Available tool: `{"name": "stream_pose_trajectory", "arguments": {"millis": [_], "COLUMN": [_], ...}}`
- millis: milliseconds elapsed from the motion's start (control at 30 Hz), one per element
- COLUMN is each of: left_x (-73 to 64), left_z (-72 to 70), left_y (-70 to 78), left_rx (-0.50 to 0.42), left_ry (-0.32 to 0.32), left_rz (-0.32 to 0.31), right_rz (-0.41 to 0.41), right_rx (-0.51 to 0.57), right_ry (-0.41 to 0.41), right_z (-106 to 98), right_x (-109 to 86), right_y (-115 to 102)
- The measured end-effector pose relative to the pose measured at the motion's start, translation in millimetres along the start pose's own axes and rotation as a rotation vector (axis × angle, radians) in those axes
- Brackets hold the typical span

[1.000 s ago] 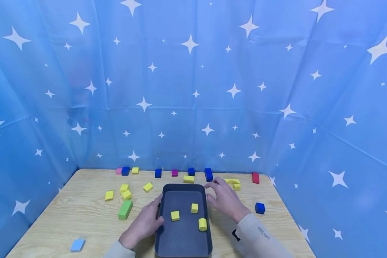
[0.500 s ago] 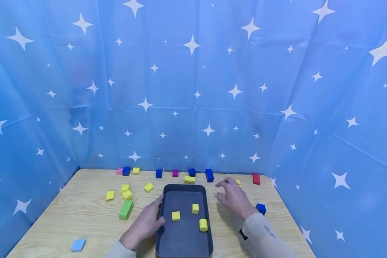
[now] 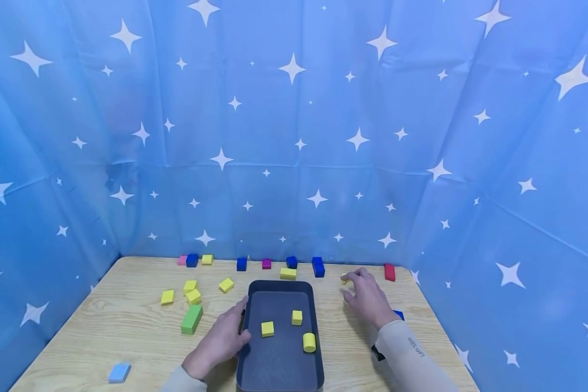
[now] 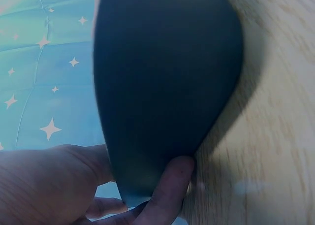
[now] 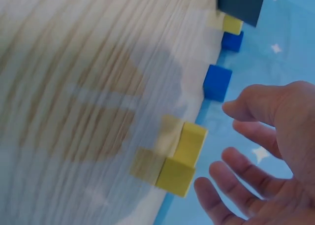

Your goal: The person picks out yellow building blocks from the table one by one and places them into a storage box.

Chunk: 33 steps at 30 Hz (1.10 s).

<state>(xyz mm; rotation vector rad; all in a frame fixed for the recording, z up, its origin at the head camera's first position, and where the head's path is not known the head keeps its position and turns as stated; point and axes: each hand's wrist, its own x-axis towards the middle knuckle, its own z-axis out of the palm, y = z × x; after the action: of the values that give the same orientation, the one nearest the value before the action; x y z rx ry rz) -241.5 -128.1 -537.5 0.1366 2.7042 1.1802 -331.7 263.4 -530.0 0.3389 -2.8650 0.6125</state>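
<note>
Head view shows us the left hand (image 3: 221, 338) gripping the dark tray (image 3: 274, 365) at its left wall, thumb over the rim. Inside the tray we count two yellow cubes (image 3: 296, 317) and one yellow cylinder (image 3: 309, 342). With relaxed, parted fingers, the right hand (image 3: 369, 298) is near the yellow blocks (image 5: 175, 176), which lie together on the wooden table (image 3: 103, 326); whether it touches them, we cannot tell.

Tray (image 3: 280, 375) 1, yellow cubes (image 3: 267, 329) 2, yellow cylinder (image 3: 309, 342) 1. Bench (image 3: 103, 310) blocks: yellow (image 3: 288, 274) 7+, dark-blue (image 3: 242, 264) 5+, green (image 3: 191, 319) 1, light-blue (image 3: 120, 373) 1, red (image 3: 389, 272) 1, magenta (image 3: 267, 264) 1, pink (image 3: 182, 261) 1.
</note>
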Motion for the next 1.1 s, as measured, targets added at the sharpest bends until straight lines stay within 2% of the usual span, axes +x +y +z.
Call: {"name": "stream_pose_trajectory", "arguments": {"millis": [233, 400, 767, 1100], "left_x": [1.4, 2.4, 0.8, 0.8], "left_z": [-0.1, -1.1, 1.9, -1.2], "left_y": [-1.6, -1.7, -0.5, -1.2], "left_rx": [0.004, 0.045, 0.051, 0.051], "left_ry": [0.006, 0.02, 0.018, 0.019], "left_rz": [0.007, 0.021, 0.025, 0.032], "right_rz": [0.052, 0.1, 0.114, 0.142], "right_rx": [0.016, 0.021, 0.009, -0.013], "right_ry": [-0.005, -0.006, -0.005, -0.001], "right_z": [-1.1, -1.0, -0.5, 0.6], "right_x": [2.2, 2.9, 4.3, 7.2], "right_y": [12.6, 17.6, 34.6, 38.1]}}
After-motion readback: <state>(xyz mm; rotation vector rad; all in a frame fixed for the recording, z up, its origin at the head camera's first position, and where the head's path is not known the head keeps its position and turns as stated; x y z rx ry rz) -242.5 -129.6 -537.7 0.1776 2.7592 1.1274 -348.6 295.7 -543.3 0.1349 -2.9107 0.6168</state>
